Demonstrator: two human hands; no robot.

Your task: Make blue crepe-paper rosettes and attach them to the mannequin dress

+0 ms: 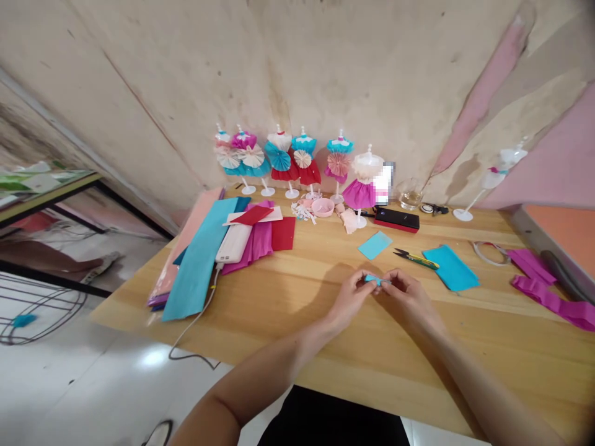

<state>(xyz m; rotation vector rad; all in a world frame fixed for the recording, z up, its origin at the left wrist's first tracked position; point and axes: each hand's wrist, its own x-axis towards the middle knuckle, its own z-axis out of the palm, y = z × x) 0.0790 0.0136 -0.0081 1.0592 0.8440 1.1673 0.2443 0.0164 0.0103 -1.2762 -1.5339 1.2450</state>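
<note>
A small folded strip of blue crepe paper point(372, 280) is pinched between my two hands above the table's front middle. My left hand point(356, 290) grips its left end with thumb and fingers. On the other end, my right hand point(403, 288) is closed the same way, its fingertips partly hiding the paper. Just beyond the hands lies a flat light-blue paper piece point(375, 245). Thread snips with yellow-green handles point(421, 259) rest to the right, beside a blue crepe paper stack point(450, 268).
Several miniature dress forms in paper dresses point(304, 158) line the wall, near a pink bowl point(323, 207) and a black-and-red box point(396, 219). Coloured paper sheets point(199, 260) and a white power bank point(233, 243) with a trailing cable lie left. Magenta strips point(553, 303) lie right.
</note>
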